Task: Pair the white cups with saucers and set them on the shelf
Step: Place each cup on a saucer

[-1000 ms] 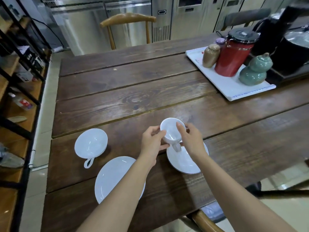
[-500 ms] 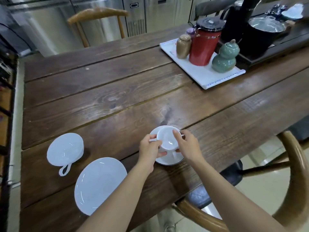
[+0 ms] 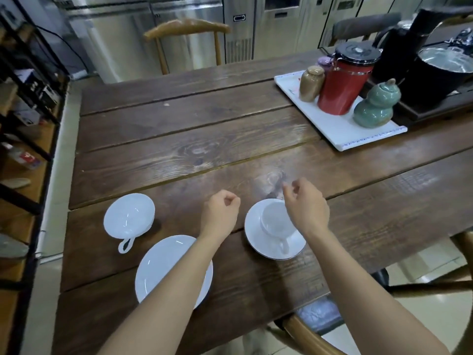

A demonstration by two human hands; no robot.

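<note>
- No brand or label can be read; the faint blue marking along the near edge of the white tray (image 3: 330,129) is too small to make out
- The table (image 3: 194,139) is made of broad dark-stained planks with strong grain, a knot and open seams between boards
- A glossy white cup (image 3: 275,222) sits upright in a round white saucer (image 3: 258,242) with a thin dark rim line, close to the table's near edge; its loop handle points toward the person
- The right hand (image 3: 307,208) hovers over the far right side of that cup, fingers loosely curled and gripping nothing; whether it grazes the rim cannot be told
- The left hand (image 3: 221,216) is loosely curled and empty, above the bare wood just left of the saucer
- A second white cup (image 3: 129,216), wide and shallow with a loop handle toward the near edge, stands alone near the table's left edge
- A second saucer (image 3: 163,267), smooth and empty, lies at the near left, partly hidden under the left forearm
- On the tray, at the far right of the table, stand a faceted red canister (image 3: 343,88) with a black lid, a tan rounded jar (image 3: 311,83) and a green gourd-shaped glazed jar (image 3: 375,106)
- A shelf (image 3: 23,139) of black metal frame and wooden boards runs beyond the left edge
</note>
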